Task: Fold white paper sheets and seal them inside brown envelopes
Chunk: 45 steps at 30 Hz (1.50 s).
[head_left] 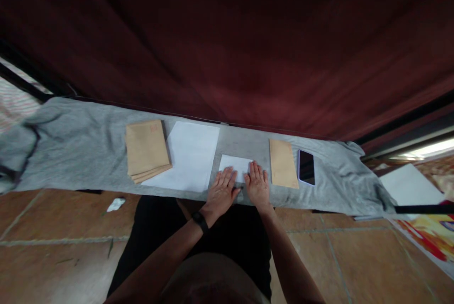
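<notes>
A small white sheet of paper [236, 162], which looks folded, lies flat on the grey cloth in front of me. My left hand [222, 189] rests flat on its left part, fingers stretched out. On its right edge my right hand [257, 185] lies flat too, fingers extended. Both hands press from above and grip nothing. Left of them lies a larger stack of white paper [193, 152], partly under a pile of brown envelopes [146, 148]. A single brown envelope [283, 163] lies just right of my right hand.
A phone [306, 167] with a dark screen lies right of the single envelope. The grey cloth [88, 148] covers a narrow bench. A dark red curtain [227, 58] hangs along its far edge. On the tiled floor there is a crumpled white scrap [116, 204].
</notes>
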Tool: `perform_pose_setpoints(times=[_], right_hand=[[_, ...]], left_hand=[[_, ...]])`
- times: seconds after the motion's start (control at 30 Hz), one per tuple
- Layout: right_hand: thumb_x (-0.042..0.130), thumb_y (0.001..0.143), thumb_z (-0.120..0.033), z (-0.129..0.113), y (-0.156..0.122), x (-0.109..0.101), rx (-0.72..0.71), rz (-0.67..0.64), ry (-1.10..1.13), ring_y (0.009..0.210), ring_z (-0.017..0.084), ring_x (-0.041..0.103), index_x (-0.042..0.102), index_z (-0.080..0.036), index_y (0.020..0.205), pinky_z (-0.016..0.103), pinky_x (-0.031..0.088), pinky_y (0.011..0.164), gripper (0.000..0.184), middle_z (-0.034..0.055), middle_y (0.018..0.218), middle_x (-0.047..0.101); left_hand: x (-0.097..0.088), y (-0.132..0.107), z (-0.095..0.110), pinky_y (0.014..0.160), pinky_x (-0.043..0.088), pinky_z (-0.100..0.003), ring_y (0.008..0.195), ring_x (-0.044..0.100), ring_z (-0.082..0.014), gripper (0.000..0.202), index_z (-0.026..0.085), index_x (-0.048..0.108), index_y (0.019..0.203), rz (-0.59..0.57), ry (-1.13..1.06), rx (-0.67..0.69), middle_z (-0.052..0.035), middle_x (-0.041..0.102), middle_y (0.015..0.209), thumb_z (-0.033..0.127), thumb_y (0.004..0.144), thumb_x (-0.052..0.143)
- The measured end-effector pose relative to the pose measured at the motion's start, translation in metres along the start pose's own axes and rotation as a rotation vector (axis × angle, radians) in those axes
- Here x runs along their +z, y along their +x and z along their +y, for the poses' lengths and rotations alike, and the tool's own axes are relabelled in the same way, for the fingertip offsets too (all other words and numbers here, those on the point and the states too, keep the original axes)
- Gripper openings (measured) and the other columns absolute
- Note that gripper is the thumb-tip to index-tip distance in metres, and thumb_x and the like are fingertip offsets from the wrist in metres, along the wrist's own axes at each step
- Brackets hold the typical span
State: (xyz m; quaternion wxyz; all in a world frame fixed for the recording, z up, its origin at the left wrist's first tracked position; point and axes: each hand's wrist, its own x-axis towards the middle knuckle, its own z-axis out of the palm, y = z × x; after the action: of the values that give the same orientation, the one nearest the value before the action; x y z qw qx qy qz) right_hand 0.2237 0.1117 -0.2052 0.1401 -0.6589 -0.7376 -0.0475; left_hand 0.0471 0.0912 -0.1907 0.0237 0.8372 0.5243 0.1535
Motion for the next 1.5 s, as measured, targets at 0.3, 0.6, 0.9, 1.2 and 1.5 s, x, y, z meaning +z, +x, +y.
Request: perform_pose_setpoints(times=[0.3, 0.6, 0.9, 1.2, 1.5], right_hand=[[0.026, 0.106, -0.036, 0.002, -0.002, -0.002, 0.014, 0.010, 0.111, 0.147, 0.028, 0.032, 0.033, -0.011, 0.154, 0.053, 0.023, 0.118, 0.055, 0.0163, 0.157, 0.038], [0.024, 0.107, -0.033, -0.015, 0.000, -0.007, -0.213, -0.097, 0.215, 0.148, 0.021, 0.030, 0.038, -0.014, 0.152, 0.045, 0.023, 0.121, 0.051, 0.0121, 0.157, 0.040], [0.027, 0.107, -0.036, -0.007, -0.001, -0.002, -0.139, -0.060, 0.050, 0.148, 0.026, 0.028, 0.031, -0.010, 0.155, 0.050, 0.024, 0.118, 0.055, 0.0167, 0.160, 0.032], [0.027, 0.106, -0.038, 0.005, -0.007, 0.000, -0.082, -0.005, 0.017, 0.145, 0.026, 0.034, 0.029, -0.009, 0.155, 0.048, 0.025, 0.118, 0.057, 0.0170, 0.157, 0.037], [0.027, 0.106, -0.035, 0.012, -0.015, -0.001, -0.029, 0.023, -0.005, 0.144, 0.026, 0.037, 0.033, -0.011, 0.154, 0.048, 0.026, 0.117, 0.055, 0.0152, 0.155, 0.042]], left_hand=[[-0.004, 0.004, -0.002, 0.123, 0.019, -0.048, 0.149, 0.029, -0.0248, 0.053, 0.025, 0.044, 0.148, -0.065, -0.039, 0.185, -0.0051, 0.037, 0.159, 0.048, 0.101, 0.041], [-0.003, 0.003, -0.001, 0.124, 0.018, -0.046, 0.148, 0.030, -0.0253, 0.050, 0.013, 0.052, 0.141, -0.088, -0.023, 0.187, -0.0126, 0.046, 0.153, 0.042, 0.100, 0.044], [-0.005, -0.001, 0.000, 0.124, 0.019, -0.046, 0.151, 0.024, -0.0244, 0.061, 0.010, 0.037, 0.150, -0.077, -0.086, 0.159, -0.0160, 0.036, 0.158, 0.044, 0.101, 0.041], [-0.001, -0.004, -0.002, 0.123, 0.021, -0.046, 0.151, 0.021, -0.0270, 0.067, 0.006, 0.033, 0.151, -0.062, -0.062, 0.137, -0.0202, 0.030, 0.160, 0.046, 0.099, 0.045], [-0.003, -0.013, -0.006, 0.123, 0.024, -0.047, 0.151, 0.020, -0.0282, 0.073, 0.005, 0.030, 0.152, -0.054, -0.029, 0.078, -0.0207, 0.030, 0.160, 0.052, 0.098, 0.045]])
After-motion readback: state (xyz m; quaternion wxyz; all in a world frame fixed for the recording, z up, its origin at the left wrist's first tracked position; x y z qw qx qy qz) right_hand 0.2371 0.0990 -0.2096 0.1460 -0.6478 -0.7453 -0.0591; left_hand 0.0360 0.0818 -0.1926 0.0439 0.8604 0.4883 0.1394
